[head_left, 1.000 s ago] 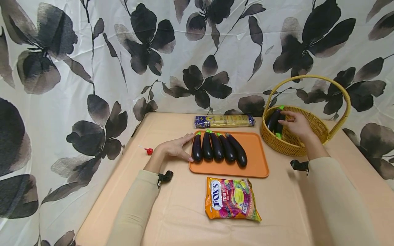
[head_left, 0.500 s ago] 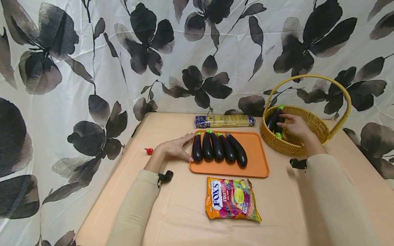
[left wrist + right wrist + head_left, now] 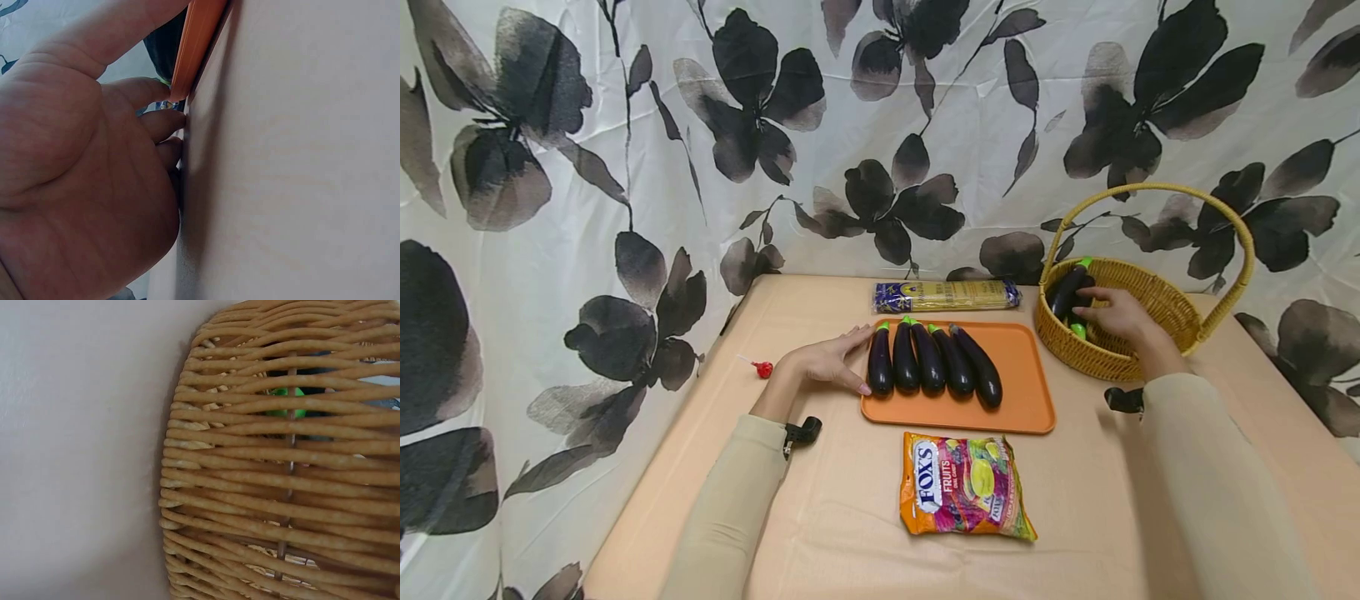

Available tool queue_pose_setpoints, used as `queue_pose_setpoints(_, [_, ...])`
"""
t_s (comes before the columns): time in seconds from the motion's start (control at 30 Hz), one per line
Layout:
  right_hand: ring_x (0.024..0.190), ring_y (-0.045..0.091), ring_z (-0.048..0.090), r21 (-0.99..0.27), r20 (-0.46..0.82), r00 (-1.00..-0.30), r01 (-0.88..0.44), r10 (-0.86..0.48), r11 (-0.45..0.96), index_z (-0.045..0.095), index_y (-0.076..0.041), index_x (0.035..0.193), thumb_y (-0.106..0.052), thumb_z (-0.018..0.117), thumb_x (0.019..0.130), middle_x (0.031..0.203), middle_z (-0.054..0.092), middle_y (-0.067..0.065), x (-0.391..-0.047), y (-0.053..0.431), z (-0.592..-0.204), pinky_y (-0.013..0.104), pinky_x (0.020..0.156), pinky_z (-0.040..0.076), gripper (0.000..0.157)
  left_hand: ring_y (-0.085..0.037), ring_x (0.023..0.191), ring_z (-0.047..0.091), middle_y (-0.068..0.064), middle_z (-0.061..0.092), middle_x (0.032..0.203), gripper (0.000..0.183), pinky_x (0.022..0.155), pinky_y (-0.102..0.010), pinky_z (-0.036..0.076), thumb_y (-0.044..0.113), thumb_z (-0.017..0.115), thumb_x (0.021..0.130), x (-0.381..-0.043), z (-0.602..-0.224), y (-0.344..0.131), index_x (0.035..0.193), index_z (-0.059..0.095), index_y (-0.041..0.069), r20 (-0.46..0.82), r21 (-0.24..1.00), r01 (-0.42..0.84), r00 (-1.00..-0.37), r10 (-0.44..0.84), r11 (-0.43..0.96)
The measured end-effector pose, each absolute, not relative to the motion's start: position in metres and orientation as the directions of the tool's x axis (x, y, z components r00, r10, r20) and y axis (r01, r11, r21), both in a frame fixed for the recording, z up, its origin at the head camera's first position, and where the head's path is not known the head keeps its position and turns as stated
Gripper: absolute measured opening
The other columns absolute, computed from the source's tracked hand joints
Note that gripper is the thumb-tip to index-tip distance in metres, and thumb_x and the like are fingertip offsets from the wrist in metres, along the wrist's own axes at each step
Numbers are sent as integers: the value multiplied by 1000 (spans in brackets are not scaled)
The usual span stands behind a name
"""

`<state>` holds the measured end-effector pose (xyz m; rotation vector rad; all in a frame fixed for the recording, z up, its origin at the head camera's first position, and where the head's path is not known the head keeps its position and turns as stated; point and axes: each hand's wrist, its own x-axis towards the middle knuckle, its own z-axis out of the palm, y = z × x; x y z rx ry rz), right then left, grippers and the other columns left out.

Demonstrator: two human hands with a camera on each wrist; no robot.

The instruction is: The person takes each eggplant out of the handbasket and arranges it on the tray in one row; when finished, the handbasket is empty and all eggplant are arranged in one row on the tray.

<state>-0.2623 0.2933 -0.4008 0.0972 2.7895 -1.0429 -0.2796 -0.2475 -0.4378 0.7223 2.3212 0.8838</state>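
Several dark, glossy eggplants [image 3: 929, 358] lie side by side on an orange tray [image 3: 1030, 375]. My left hand [image 3: 827, 362] rests at the tray's left edge, thumb and fingers spread and fairly straight beside the leftmost eggplant [image 3: 880, 362]. In the left wrist view, the palm [image 3: 81, 169] faces the camera by the tray's rim [image 3: 195, 50]. My right hand [image 3: 1120, 317] reaches into a wicker basket [image 3: 1082, 358] and pinches an eggplant [image 3: 1077, 317] with its green cap toward me. Another eggplant [image 3: 1066, 287] lies beside it. The right wrist view shows mostly basket weave [image 3: 250, 469], hiding the fingers.
A pack of spaghetti [image 3: 947, 296] lies behind the tray, and a candy bag [image 3: 966, 486] in front. A red lollipop [image 3: 763, 368] sits left of my left hand. The basket's tall handle [image 3: 1157, 187] arches over it. A floral curtain [image 3: 880, 125] hangs behind the table.
My right hand has sunk slightly lower in the basket, at the same eggplant. The left hand and the eggplants on the tray have stayed put.
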Motion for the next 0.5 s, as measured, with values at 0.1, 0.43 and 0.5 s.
queue_pose_setpoints(0.1, [149,59,23,-619,-175,-985,104,-8,779,39,3,157,-26,59,106,160,25,42,-262,294,-402,72,119,23,61,-25,163,-8,-5,-2,177,132,132,-51,-1,48,95,70,-279,-438,-248,169,11,27,-295,710,287,-708,641,643])
queue_pose_setpoints(0.43, [150,61,14,-600,-220,-974,95,-50,794,31,-3,162,-17,58,106,162,19,43,-259,298,-400,75,118,19,63,-24,163,-8,-2,-2,177,132,132,-52,-1,49,96,69,-279,-440,-249,169,11,31,-288,708,291,-713,640,643])
queue_pose_setpoints(0.5, [151,61,14,-594,-229,-972,93,-57,799,31,-4,162,-18,58,107,162,19,43,-258,300,-400,75,119,18,63,-24,163,-8,-2,-2,177,131,132,-52,-1,49,96,70,-278,-441,-249,169,11,31,-289,710,290,-712,640,642])
